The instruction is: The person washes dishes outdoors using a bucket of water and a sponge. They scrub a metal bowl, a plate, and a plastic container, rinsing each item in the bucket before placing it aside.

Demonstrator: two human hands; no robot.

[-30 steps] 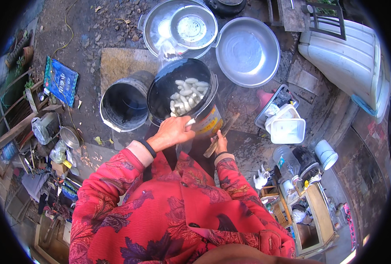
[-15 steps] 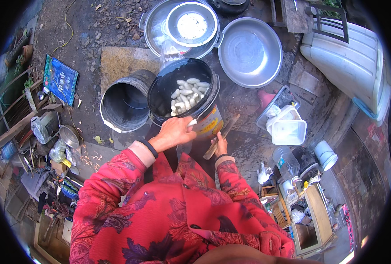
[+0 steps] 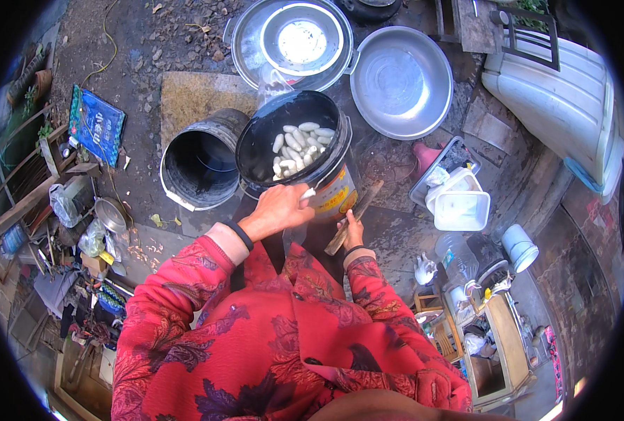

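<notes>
A black bucket (image 3: 259,130) with a yellow and orange printed wall stands in front of me, its mouth showing. Inside lie many white oval cocoons (image 3: 298,144), gathered toward the right side. My left hand (image 3: 278,212) is closed round the white grip of the bucket's wire handle, at the near rim. Close to the bucket's lower right wall, my right hand (image 3: 354,230) grips a flat wooden stick (image 3: 368,202) that slants up to the right. Whether those fingers also touch the bucket, I cannot tell.
Left of the cocoon bucket is a second dark bucket (image 3: 168,168). Beyond sit a wide metal basin (image 3: 401,77) and a nested pan (image 3: 301,38). White plastic tubs (image 3: 461,210) lie at right. Clutter lines both sides, including a blue bag (image 3: 101,126) and wooden cabinet (image 3: 508,337).
Both hands keep their grips and barely move. The cocoons look slightly shifted in the bucket, with fewer showing at the left of the pile.
</notes>
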